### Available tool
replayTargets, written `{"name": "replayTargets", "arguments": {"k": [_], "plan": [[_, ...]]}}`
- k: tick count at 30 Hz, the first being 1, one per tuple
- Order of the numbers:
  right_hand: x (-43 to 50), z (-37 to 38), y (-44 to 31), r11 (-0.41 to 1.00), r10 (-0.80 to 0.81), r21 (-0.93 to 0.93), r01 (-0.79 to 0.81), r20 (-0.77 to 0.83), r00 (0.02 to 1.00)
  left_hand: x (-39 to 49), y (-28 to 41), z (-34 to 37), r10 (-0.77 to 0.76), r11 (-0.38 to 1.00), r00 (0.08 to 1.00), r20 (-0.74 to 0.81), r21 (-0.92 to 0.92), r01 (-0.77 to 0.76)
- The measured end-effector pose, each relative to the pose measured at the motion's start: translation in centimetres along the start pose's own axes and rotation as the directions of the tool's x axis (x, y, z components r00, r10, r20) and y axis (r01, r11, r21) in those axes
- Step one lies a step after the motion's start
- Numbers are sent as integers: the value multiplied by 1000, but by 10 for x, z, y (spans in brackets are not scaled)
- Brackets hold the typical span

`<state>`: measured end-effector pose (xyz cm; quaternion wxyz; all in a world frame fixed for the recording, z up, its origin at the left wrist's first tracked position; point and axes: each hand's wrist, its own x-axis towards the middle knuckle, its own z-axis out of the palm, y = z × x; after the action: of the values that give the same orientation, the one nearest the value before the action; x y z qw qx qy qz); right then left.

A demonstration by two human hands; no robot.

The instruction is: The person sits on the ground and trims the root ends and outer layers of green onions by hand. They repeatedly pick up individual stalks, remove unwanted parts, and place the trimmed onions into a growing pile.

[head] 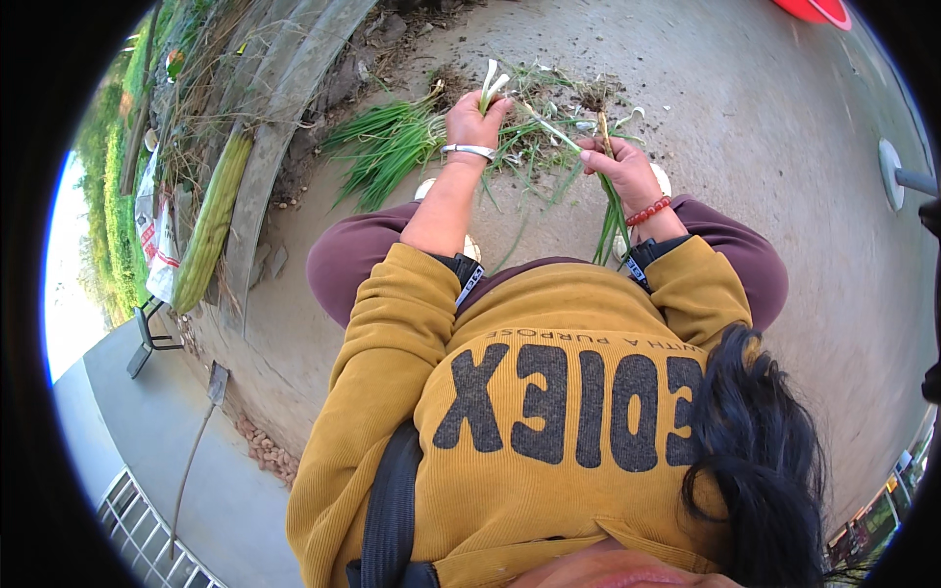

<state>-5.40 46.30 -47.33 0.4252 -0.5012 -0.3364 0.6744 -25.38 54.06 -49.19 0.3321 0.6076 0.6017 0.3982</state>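
My left hand, with a silver bangle at the wrist, is closed around several white-ended green onions. In my right hand, above a red bead bracelet, are green onions whose leaves hang towards me, one with a brownish stem and soil on its roots. A thin pale stalk slants from my right fingertips towards my left hand. Left of my left hand, a pile of green onions lies on the ground. Loose leaves, peelings and soil are scattered between and beyond my hands.
A long ridged green gourd rests at the left beside grey boards and dry stalks. A long-handled shovel lies at lower left, near a reddish heap. Part of a red basin shows at upper right.
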Motion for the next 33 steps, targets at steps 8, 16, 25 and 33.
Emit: {"name": "replayTargets", "arguments": {"k": [8,16,25,33], "plan": [[-4,0,-5,988,-52,-147,41,-66,996,15,-18,-22,3,991,958,-287,132,37],[1,-7,-2,993,-102,-82,88,-179,979,14,-18,-26,-243,967,931,-272,-138,212],[-5,5,-4,983,63,184,-30,-176,982,-23,45,15,-434,533,765,476,-550,643],[-8,11,-3,994,23,112,-7,-138,990,-40,66,28,-459,467,734,500,-567,678]]}}
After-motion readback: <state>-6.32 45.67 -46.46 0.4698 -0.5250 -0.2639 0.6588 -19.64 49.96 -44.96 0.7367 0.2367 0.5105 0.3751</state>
